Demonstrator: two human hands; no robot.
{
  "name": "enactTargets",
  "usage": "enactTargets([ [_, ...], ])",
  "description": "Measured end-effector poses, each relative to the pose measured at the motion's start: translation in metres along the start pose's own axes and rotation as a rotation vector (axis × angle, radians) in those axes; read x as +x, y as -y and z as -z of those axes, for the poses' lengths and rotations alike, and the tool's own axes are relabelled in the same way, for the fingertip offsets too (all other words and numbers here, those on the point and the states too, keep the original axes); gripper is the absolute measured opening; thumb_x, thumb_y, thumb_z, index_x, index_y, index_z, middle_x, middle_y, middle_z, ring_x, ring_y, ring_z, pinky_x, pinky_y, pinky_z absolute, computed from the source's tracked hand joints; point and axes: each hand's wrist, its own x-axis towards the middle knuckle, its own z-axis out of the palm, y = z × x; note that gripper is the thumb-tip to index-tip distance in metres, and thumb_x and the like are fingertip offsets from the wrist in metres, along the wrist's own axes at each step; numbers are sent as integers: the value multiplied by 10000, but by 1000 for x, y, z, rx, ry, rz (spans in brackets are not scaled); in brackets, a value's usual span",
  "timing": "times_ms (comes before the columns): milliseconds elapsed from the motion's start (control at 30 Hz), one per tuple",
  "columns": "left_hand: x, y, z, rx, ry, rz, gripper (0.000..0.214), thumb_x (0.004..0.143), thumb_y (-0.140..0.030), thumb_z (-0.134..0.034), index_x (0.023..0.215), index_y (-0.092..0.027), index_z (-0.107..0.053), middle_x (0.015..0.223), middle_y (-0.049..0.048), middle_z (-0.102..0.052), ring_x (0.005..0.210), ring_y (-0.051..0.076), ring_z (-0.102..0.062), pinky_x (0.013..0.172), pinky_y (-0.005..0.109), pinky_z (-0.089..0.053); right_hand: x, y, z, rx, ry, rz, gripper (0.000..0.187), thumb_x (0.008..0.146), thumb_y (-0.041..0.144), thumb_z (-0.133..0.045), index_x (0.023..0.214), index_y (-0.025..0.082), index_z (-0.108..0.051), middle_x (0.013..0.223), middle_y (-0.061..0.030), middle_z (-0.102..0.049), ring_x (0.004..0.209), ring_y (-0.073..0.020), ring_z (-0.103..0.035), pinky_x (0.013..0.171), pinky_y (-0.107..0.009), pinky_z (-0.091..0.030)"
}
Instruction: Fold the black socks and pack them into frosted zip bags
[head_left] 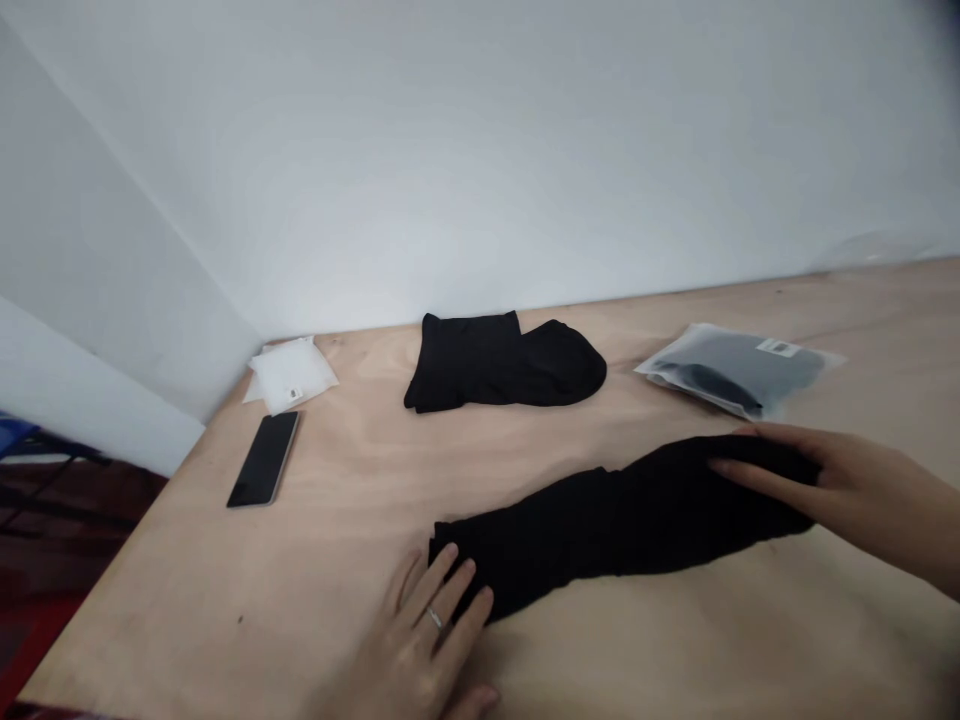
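A long black sock (600, 520) lies stretched out across the near part of the table, perhaps more than one layer thick. At its left end my left hand (427, 630), with a ring on one finger, rests with its fingers stretched and apart on the fabric. My right hand (817, 475) has hold of the right end, thumb on top and a finger along the far edge; its other fingers are hidden. Behind, a folded pair of black socks (502, 365) lies flat near the wall.
A frosted plastic bag (795, 370) with something dark inside lies at the right. White packets (292, 375) and a phone (264, 460) are at the left of the wooden table (360, 450). A white wall (525, 150) borders its back edge.
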Motion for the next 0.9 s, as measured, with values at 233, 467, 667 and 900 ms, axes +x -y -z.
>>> enactTargets([
  [233, -4, -2, 5, -500, -126, 260, 579, 1038, -333, -512, 1584, -349, -318, 1553, 40, -513, 1378, 249, -551, 1100, 417, -535, 13, 121, -3, 5, 65, 194, 97, 883, 310, -570, 897, 260, -652, 651, -15, -725, 496, -207, -675, 429, -289, -463],
  [467, -9, 6, -7, -444, -269, 347, 686, 1059, -356, -426, 1657, -264, -103, 1724, 99, -118, 1554, 343, -231, 1206, 537, -363, -13, 189, -33, 295, 442, 437, 327, 908, 211, -662, 1234, 226, -668, 1097, -24, -775, 908, -171, -752, 787, -259, -610],
  [667, 7, 9, -15, -136, -10, 119, 729, 1027, -223, -493, 1653, -225, -121, 1708, 129, -169, 1567, 355, -168, 1194, 626, -310, -37, 140, -65, -19, 173, 780, 516, 963, 297, -625, 1438, 105, -559, 1485, -204, -562, 1341, -363, -563, 1011, -511, -558],
  [900, 4, 10, -27, 47, 56, 57, 846, 940, -173, -640, 1643, -174, -168, 1693, 178, -191, 1551, 370, -217, 1156, 578, -412, -47, 105, -81, 40, 446, 777, 895, 924, 521, -676, 1636, 243, -211, 1636, -167, -349, 1530, -383, -255, 1137, -683, -360],
])
